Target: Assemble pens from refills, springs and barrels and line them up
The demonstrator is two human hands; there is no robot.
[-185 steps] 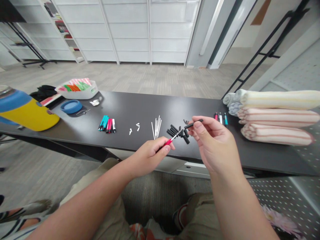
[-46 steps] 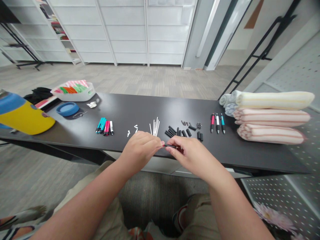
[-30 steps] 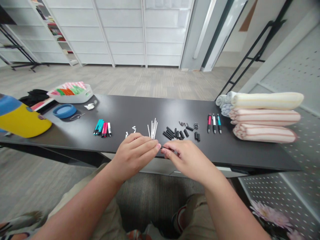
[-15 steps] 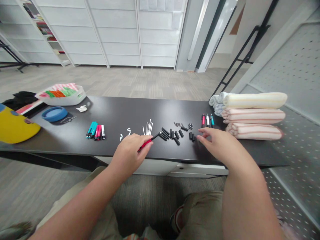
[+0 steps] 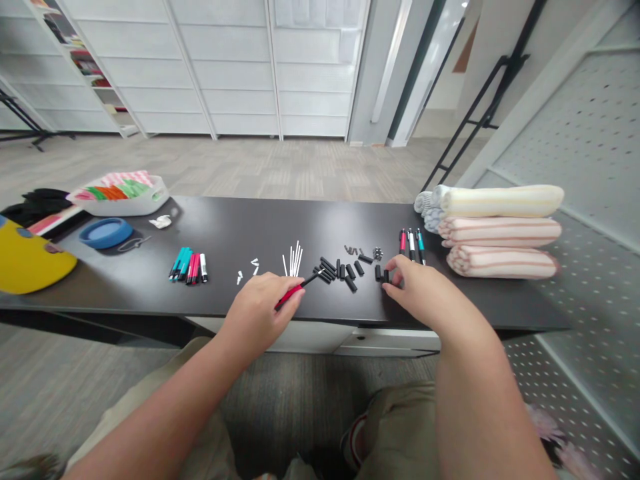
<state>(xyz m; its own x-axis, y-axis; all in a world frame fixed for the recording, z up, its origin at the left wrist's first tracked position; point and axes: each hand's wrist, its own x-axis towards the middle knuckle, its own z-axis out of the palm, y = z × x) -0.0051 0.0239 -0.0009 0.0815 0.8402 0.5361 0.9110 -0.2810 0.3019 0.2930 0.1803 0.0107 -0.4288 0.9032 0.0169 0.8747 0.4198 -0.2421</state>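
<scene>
My left hand (image 5: 263, 300) is closed around a partly built pen (image 5: 291, 293), red at the barrel, its thin black front end pointing right. The fingers of my right hand (image 5: 407, 283) pinch a short black pen grip (image 5: 385, 276) at the table; a second black sleeve (image 5: 378, 273) stands beside it. Between my hands lie several loose black grips (image 5: 351, 284), small springs (image 5: 351, 250) and a little heap of metallic tips (image 5: 379, 253). White refill tubes (image 5: 295, 257) lie just beyond my left hand. Past my right hand are three finished-looking pens (image 5: 411, 243), red, white and teal.
On the black table (image 5: 240, 227), teal, red and white pen barrels (image 5: 189, 265) and small white clips (image 5: 255, 263) lie to the left. Farther left are a blue round dish (image 5: 106, 233), a white basket (image 5: 155, 203) and a yellow item (image 5: 40, 263). Rolled towels (image 5: 503, 230) are stacked right.
My right hand has moved slightly left and its fingers have closed on a black grip. My left hand still holds the red pen in about the same place.
</scene>
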